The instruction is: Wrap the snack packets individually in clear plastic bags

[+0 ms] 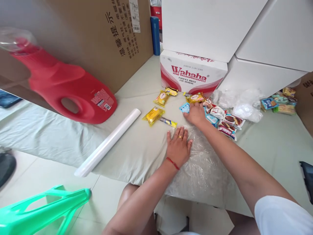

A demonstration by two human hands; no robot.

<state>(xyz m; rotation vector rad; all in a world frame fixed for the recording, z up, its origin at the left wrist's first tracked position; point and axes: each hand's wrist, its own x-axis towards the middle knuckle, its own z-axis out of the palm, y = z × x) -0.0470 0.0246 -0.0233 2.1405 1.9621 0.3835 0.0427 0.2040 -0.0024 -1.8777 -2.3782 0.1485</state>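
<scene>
My left hand (pixel 179 147) lies flat and open, fingers stretched out, on the edge of a clear plastic sheet (pixel 205 169) spread over the cloth. Just ahead of it is a slim yellow-and-blue snack stick (pixel 168 122). My right hand (pixel 196 115) has its fingers bent down around a small blue snack packet (pixel 185 108), partly hidden by the hand. Red, white and blue wrapped snacks (pixel 218 112) lie in a loose pile beside my right wrist. Left of the hands are yellow-wrapped snacks (pixel 153 115), with another yellow packet (pixel 161 98) further back.
A white plastic-film roll (pixel 109 142) lies left, near a big red detergent bottle (pixel 73 85). Behind stand a Wahaha water carton (pixel 193 75) and a brown cardboard box (pixel 97 42). Crumpled clear bags (pixel 244 102) and more packets (pixel 281 101) sit right. A green stool (pixel 44 209) stands lower left.
</scene>
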